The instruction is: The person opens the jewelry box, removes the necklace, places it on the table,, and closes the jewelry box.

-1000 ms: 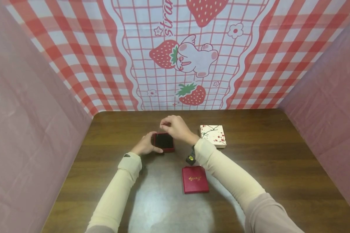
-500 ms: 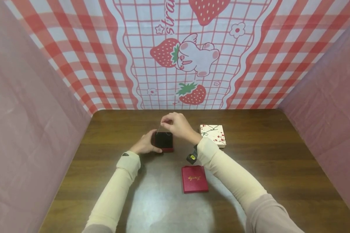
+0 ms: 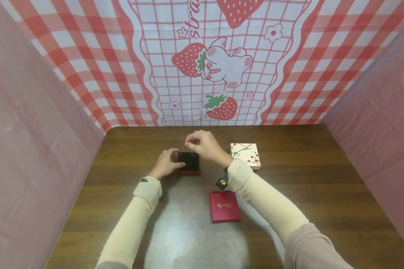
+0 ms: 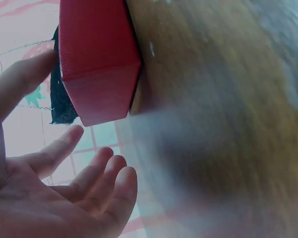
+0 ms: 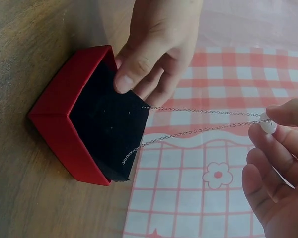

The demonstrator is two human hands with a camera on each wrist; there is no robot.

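Note:
A small red jewelry box (image 3: 189, 173) sits on the table without a lid, its black padded insert (image 5: 99, 114) showing. The insert is raised at its far side, past the box's rim. My left hand (image 3: 165, 164) is at the box's left; its thumb touches the insert, and the other fingers extend loosely past the box's far corner. My right hand (image 3: 205, 144), above the far side, pinches a necklace by its white bead pendant (image 5: 269, 128) between thumb and forefinger. Two strands of the thin silver chain (image 5: 203, 110) run taut from the insert to the pendant.
Nearer me on the wooden table (image 3: 289, 194) lies a flat dark red piece (image 3: 225, 207) with gold lettering. A cream box (image 3: 245, 156) with red blossoms and green branches stands right of my right wrist. A strawberry-print cloth (image 3: 219, 71) hangs behind the table.
My right hand has risen slightly, and the chain now shows stretched below it. My left thumb has shifted from the box's front edge onto the black insert.

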